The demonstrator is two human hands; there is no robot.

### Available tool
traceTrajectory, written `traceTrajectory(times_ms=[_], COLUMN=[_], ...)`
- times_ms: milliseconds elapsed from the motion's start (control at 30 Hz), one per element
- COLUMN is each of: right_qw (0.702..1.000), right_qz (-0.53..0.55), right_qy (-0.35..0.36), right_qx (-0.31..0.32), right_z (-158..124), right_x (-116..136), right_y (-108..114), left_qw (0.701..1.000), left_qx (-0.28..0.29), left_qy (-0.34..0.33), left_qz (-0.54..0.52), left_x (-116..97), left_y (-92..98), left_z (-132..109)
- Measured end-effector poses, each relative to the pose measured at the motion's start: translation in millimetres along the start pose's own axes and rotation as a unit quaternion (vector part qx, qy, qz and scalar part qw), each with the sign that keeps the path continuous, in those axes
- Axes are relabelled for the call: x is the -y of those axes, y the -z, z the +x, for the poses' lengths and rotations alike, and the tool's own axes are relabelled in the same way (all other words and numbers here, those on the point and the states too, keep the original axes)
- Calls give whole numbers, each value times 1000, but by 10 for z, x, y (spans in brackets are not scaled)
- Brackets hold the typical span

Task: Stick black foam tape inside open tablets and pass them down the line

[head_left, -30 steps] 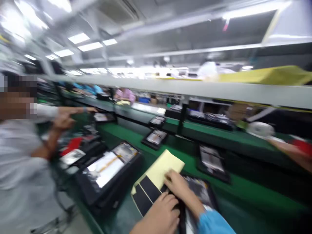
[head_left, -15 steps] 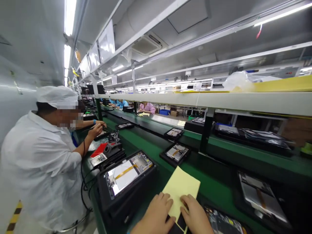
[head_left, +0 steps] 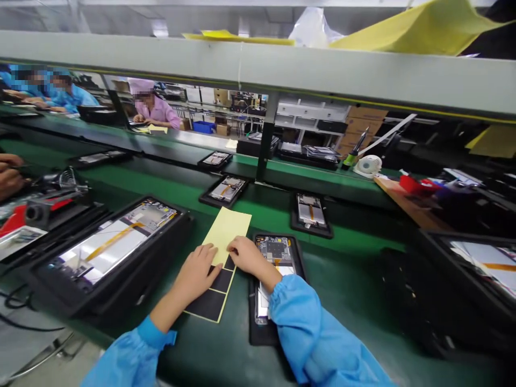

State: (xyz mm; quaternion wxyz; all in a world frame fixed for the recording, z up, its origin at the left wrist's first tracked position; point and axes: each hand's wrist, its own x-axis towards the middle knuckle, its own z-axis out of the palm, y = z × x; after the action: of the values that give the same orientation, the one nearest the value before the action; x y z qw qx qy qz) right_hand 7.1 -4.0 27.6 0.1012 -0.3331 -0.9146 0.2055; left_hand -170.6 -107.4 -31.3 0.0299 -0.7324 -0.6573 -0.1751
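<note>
A pale yellow backing sheet (head_left: 226,224) with black rectangular stickers (head_left: 206,303) on its near part lies on the green bench. My left hand (head_left: 197,273) rests across the sheet's left side, fingers laid flat and thumb apart, pressing on it. On the sheet's right edge, beside a black sticker, my right hand (head_left: 246,256) has its fingers curled into a pinch; what lies between the fingertips is hidden. Under my right wrist is an opened tablet (head_left: 276,248) in a black tray, its circuit board and part of its battery showing.
On the left stands a stack of black trays (head_left: 161,258) with an opened tablet on top. More trayed tablets (head_left: 310,210) lie along the line. A stack of dark trays (head_left: 463,322) is at right. A white shelf beam (head_left: 161,56) crosses above; a co-worker's hand (head_left: 10,174) shows far left.
My view has swung right and down, so the co-worker at left is mostly out of frame. Both my hands stay on the sheet, whose black stickers now show more.
</note>
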Motion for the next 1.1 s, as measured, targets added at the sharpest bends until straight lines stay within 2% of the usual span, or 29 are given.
traceTrajectory(times_ms=[200,400,1100], right_qw=[1000,1000,998], right_qz=[-10,-9,-47], right_qy=[-4,18,49], right_qx=[-14,6,-6], right_z=[8,-6,-58], right_x=[-27,-56,-34], right_y=[3,20,-5], left_qw=[1000,1000,1000], left_qx=[-3,3,8], left_qy=[-2,1,11], left_qz=[20,22,10], left_x=[2,0,-5], left_y=[0,7,45], left_z=[0,-4,10])
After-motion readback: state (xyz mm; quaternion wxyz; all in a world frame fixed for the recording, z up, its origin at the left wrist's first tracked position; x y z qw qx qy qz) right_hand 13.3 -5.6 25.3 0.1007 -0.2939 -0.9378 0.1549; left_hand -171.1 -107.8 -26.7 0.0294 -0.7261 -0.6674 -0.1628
